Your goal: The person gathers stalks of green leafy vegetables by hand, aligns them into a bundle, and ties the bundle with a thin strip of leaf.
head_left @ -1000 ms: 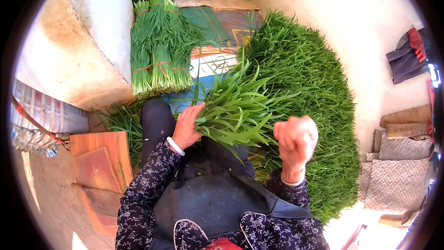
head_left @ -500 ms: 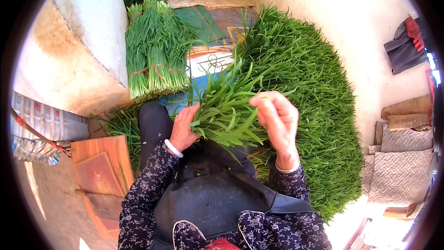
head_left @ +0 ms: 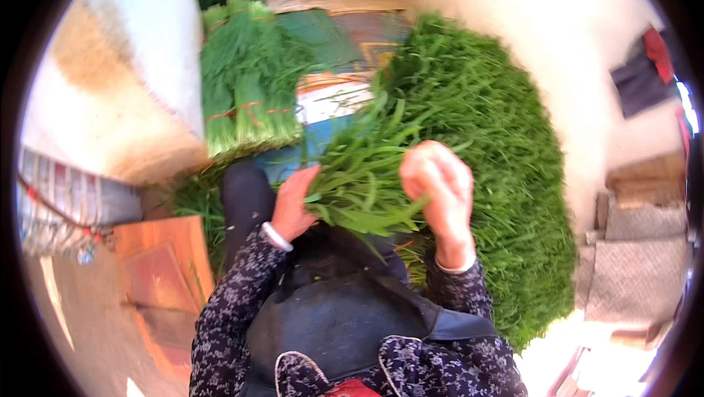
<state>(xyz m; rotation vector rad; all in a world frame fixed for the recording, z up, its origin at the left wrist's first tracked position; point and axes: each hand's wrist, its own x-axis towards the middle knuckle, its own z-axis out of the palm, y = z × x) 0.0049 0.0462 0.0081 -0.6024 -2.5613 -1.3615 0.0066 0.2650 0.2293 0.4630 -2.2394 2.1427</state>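
My left hand (head_left: 295, 203) is closed round a loose bunch of long flat green chives (head_left: 367, 169), whose leaves fan out to the right above my lap. Just right of the leaf tips is my right hand (head_left: 440, 184), raised with its fingers curled together. Blur hides what, if anything, it pinches. Beyond my left hand lie chive bundles (head_left: 249, 89) bound with red bands, their pale cut ends toward me. To the right spreads a large dense heap of chives (head_left: 491, 162), close beside my right hand and forearm.
A pale wall block (head_left: 125, 81) stands at the left, with a woven sack (head_left: 81, 191) below it. Wooden boards (head_left: 165, 265) lean near my left elbow. Flattened sheets (head_left: 337, 37) cover the floor ahead. Woven mats (head_left: 631, 272) and dark cloth (head_left: 642, 85) are at the far right.
My right hand has moved slightly right and its fingers have curled more tightly. The bunch stays in my left hand. The view has shifted a little and is blurred.
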